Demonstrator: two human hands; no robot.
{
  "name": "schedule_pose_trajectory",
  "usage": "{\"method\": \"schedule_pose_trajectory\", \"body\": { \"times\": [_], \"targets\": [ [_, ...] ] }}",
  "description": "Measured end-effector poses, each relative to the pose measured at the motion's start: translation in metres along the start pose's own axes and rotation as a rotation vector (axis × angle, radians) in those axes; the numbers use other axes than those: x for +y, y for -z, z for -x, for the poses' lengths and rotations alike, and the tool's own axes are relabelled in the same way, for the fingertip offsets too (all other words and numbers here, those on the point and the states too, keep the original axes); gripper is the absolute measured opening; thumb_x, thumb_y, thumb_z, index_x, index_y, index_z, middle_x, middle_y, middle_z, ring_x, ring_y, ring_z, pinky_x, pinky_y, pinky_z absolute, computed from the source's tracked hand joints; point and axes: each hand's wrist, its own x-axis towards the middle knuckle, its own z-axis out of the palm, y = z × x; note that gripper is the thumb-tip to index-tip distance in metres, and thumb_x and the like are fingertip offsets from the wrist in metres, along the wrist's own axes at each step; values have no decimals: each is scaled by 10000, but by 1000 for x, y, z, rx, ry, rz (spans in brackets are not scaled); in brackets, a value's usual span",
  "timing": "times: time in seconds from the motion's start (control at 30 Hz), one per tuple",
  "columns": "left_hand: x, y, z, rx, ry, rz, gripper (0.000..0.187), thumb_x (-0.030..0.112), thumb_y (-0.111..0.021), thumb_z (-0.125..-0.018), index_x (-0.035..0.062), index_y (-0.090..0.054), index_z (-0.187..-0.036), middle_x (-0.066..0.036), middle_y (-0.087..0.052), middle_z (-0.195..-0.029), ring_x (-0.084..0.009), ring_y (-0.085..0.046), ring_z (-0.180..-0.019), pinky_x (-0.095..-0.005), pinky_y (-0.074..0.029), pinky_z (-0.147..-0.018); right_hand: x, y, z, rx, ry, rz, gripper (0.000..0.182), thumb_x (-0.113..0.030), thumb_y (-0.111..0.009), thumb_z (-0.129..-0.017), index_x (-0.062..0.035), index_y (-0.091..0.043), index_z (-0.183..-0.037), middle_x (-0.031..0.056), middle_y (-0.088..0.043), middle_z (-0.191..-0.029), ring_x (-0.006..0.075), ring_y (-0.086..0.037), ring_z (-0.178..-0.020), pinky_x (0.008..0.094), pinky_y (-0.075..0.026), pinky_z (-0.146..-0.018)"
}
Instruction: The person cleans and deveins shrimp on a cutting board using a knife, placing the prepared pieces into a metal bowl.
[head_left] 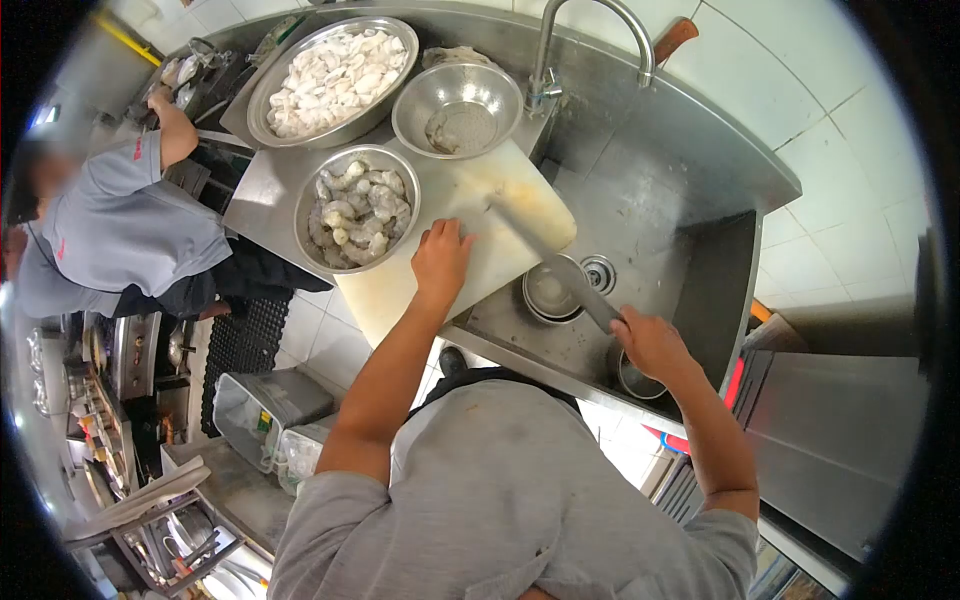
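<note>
My right hand [650, 342] is wrapped round the handle end of a large knife [562, 268]. Its long grey blade points up and left over the white cutting board [510, 200], slightly smeared by motion. On the board rests my left hand [441, 262], fingers curled and close together; whatever may be under them is hidden. Just left of that hand stands a steel bowl of peeled grey prawns [358, 215]. Behind the board is a steel colander [480, 85] with a little grey matter at its bottom.
A large basin of white cut seafood pieces [340, 78] stands at the back left. Right of the board is a steel sink [640, 200] with a drain, a bowl [552, 290] and a curved tap [545, 60]. A co-worker in a grey shirt [140, 220] stands left, beside a bin [262, 410].
</note>
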Motion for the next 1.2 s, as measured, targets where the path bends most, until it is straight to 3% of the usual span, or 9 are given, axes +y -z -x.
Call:
{"method": "schedule_pose_trajectory", "body": {
  "times": [0.1, 0.2, 0.3, 0.33, 0.43, 0.53, 0.63, 1.03, 1.2],
  "targets": [
    [7, 3, 6, -49, 65, 48, 260, 236, -650, -878, 63, -632, -1071, -114, -657, -1040, -300, -663, -837, -420, -545, -716, -15, 17, 3, -41, -83, -241, 312, -321, -424, -1012, -19, -502, -1038, 205, -652, -791, 347, -669, -714, 490, -508, -665],
    [-14, 21, 11, -351, 281, 572, 313, 240, -612, -909, 34, -630, -1144, -162, -670, -1091, -329, -677, -881, -405, -542, -778, -9, 2, 7, -152, -146, -455, 283, -308, -453, -1005, -30, -501, -1008, 167, -651, -759, 288, -661, -655, 438, -511, -605],
    [-34, 25, 26, -80, 171, 301, 351, 225, -609, -907, 1, -619, -1178, -187, -682, -1068, -329, -679, -937, -383, -537, -816, 9, -28, 6, -222, -156, -424, 260, -294, -468, -1001, -59, -520, -1098, 124, -635, -732, 234, -635, -607, 394, -508, -565],
    [-37, 28, 28, -153, 190, 302, 434, 256, -614, -909, -17, -579, -1244, -215, -643, -1171, -362, -638, -1039, -407, -494, -919, 12, -32, 4, -241, -151, -379, 271, -290, -470, -1000, -71, -531, -1148, 109, -628, -724, 217, -624, -593, 381, -507, -555],
    [-38, 22, 31, -103, -240, 229, 598, 324, -611, -920, -9, -443, -1389, -239, -492, -1377, -370, -480, -1274, -453, -377, -1064, 8, -22, 6, -239, -158, -682, 402, -281, -479, -1000, -204, -469, -1395, 86, -600, -703, 174, -584, -570, 350, -501, -557],
    [-17, 18, 39, -347, -249, 198, 796, 422, -598, -921, -3, -244, -1493, -223, -234, -1549, -365, -225, -1437, -496, -195, -1160, 4, -15, -9, -285, -68, -606, 539, -271, -490, -1000, -324, -312, -1506, 64, -579, -686, 138, -538, -552, 320, -492, -558],
    [-15, 6, 41, -421, -202, 121, 891, 491, -575, -917, -14, -145, -1512, -201, -107, -1590, -330, -118, -1476, -501, -120, -1178, -5, -2, -25, -329, -172, -625, 538, -272, -502, -997, -340, -322, -1499, 46, -564, -675, 126, -522, -546, 287, -471, -546],
    [-20, -1, 41, -405, -209, 100, 891, 418, -604, -918, -5, -100, -1520, -217, -96, -1590, -347, -115, -1477, -489, -126, -1178, 17, 9, -96, -367, -2, -672, 489, -232, -520, -995, -309, -410, -1466, 2, -487, -646, 99, -442, -502, 271, -404, -469],
    [-20, 0, 41, -397, -238, 60, 903, 501, -564, -917, -48, -144, -1499, -237, -135, -1577, -343, -132, -1475, -498, -133, -1174, 14, 14, -115, -372, 47, -656, 482, -253, -522, -997, -306, -414, -1464, -2, -463, -628, 99, -432, -488, 269, -380, -443]
  ]
}}
